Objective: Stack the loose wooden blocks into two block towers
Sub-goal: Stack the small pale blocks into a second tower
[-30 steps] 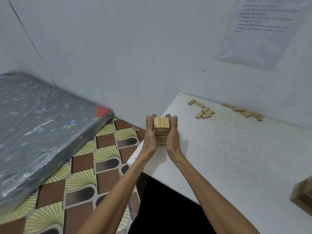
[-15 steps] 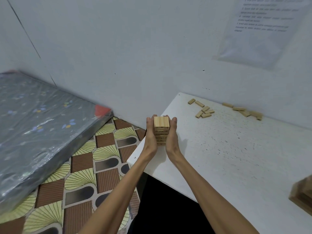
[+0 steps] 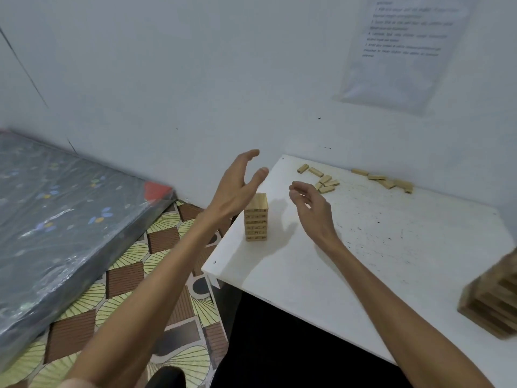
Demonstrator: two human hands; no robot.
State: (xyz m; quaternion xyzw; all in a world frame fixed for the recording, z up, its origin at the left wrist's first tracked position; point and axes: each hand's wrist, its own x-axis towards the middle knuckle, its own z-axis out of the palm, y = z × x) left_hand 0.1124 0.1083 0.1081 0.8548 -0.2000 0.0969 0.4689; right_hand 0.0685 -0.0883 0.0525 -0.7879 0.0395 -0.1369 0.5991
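Note:
A small tower of wooden blocks point(image 3: 256, 217) stands upright near the left edge of the white table point(image 3: 377, 247). My left hand point(image 3: 237, 186) hovers open just left of and above the tower, apart from it. My right hand point(image 3: 312, 207) is open to the tower's right, fingers relaxed, holding nothing. Several loose wooden blocks point(image 3: 324, 182) lie flat near the table's far edge, and more loose blocks point(image 3: 387, 182) lie along the wall. A second, larger block tower point(image 3: 495, 301) shows partly at the right edge of the view.
The white wall runs behind the table, with a printed sheet point(image 3: 402, 51) taped to it. A plastic-wrapped mattress point(image 3: 61, 219) lies at the left on a patterned floor point(image 3: 126, 275). The table's left corner point(image 3: 207, 267) sits close to the small tower.
Both hands have let go of the small tower and moved apart from it, lifting outward. The tower stands alone now.

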